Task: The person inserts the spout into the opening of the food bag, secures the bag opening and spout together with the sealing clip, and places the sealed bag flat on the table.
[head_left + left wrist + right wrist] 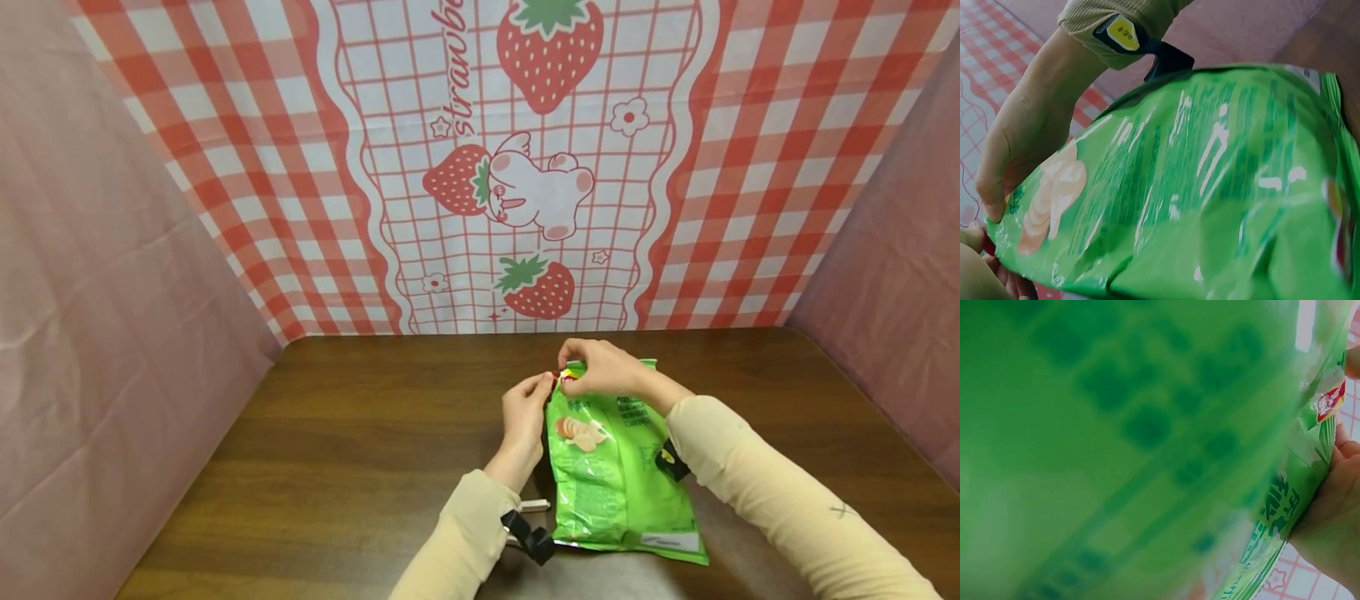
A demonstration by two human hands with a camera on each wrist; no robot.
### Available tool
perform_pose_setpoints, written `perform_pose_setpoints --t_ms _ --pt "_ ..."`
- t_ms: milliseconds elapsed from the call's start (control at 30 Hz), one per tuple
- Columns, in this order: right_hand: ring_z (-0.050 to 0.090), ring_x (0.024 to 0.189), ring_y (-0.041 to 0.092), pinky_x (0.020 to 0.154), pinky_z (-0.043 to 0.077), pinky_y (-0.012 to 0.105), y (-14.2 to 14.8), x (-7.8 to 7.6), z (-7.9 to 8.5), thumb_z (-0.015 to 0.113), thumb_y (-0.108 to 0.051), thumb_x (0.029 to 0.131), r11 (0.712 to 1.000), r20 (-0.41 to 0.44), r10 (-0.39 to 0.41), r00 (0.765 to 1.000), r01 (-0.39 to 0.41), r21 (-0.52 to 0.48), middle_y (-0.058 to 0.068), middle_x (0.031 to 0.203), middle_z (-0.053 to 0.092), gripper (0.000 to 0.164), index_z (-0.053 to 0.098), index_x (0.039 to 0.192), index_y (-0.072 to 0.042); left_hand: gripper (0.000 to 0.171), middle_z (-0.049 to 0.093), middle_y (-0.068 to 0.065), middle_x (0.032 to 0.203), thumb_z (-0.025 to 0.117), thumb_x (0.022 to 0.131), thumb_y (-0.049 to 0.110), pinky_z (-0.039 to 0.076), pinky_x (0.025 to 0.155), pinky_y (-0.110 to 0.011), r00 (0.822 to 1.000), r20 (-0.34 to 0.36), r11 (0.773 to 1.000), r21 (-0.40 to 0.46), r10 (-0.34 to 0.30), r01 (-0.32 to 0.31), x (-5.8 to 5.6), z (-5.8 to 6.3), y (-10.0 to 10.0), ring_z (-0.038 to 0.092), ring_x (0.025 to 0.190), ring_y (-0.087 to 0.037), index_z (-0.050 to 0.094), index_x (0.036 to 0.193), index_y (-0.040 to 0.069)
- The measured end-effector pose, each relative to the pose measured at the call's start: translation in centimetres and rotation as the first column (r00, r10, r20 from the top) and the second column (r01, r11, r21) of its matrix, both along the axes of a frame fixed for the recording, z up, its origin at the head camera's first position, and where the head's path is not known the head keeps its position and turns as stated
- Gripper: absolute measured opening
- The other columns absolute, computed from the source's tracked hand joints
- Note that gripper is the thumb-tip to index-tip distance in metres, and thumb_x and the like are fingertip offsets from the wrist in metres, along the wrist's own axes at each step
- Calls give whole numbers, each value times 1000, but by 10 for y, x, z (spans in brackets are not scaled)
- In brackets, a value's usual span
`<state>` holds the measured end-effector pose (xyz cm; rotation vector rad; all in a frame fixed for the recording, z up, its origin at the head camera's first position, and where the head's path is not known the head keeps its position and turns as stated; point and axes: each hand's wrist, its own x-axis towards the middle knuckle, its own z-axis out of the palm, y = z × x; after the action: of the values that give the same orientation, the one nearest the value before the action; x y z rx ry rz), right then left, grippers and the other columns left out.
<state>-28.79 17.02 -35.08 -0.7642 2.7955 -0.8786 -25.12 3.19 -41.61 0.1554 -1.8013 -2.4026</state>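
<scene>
A bright green potato chip bag lies tilted in front of me, its printed side with a picture of chips facing up. At its upper left corner my left hand pinches the edge between thumb and fingers. My right hand reaches over the top of the bag, its fingers bent down and gripping the same corner close to the left fingertips. A bit of dark red shows between the fingertips in the left wrist view. The red and yellow logo sits by the creased corner in the right wrist view.
A thin white piece pokes out beside the left wrist, partly hidden by the sleeve and wrist strap. The brown wooden table ends at a red checked strawberry cloth behind, with pink cloth on both sides.
</scene>
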Motion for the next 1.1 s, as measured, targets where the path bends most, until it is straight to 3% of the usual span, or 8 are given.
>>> perform_pose_setpoints --t_ms 233,600,700,833,933,1100 --pt "43 63 13 65 37 31 1 1 -2 68 -25 71 1000 14 3 1000 -3 4 6 101 61 26 53 90 -16 25 64 -2 80 61 86 13 47 69 -25 997 -19 997 -17 -76 76 1 -2 -9 54 67 -5 65 98 -8" --pt "43 63 14 63 37 30 2 2 -1 69 -26 69 1000 -17 -11 1000 11 19 5 99 60 27 53 90 -17 23 62 0 72 61 85 7 45 61 -23 992 -10 991 -46 -127 127 2 -4 -20 55 60 -4 60 98 -11" --pt "53 76 15 69 41 32 3 1 -2 68 -25 70 1000 -26 11 1000 -11 14 4 105 62 28 56 94 -17 23 64 -4 73 59 86 7 44 60 -23 989 -2 986 -73 -150 150 5 -2 -25 55 60 -6 59 98 -12" --pt "57 92 16 74 45 35 3 0 -4 67 -24 72 999 -42 54 998 -53 9 0 109 63 32 60 103 -19 23 65 -22 83 55 88 7 42 60 -21 984 6 975 -132 -178 177 16 13 -32 56 62 -8 58 99 -13" --pt "54 72 13 64 43 31 3 1 -3 67 -24 73 999 -27 48 998 -48 12 -4 96 64 29 62 101 -22 24 63 -29 92 53 89 8 43 61 -22 982 6 968 -168 -190 188 22 21 -37 56 63 -9 59 99 -13" --pt "37 52 10 52 34 26 2 1 -2 68 -25 70 1000 -8 2 1000 -2 30 -4 71 56 24 62 94 -22 28 65 -23 88 51 91 12 43 63 -23 974 32 951 -213 -223 224 24 20 -45 55 62 -8 58 101 -14"
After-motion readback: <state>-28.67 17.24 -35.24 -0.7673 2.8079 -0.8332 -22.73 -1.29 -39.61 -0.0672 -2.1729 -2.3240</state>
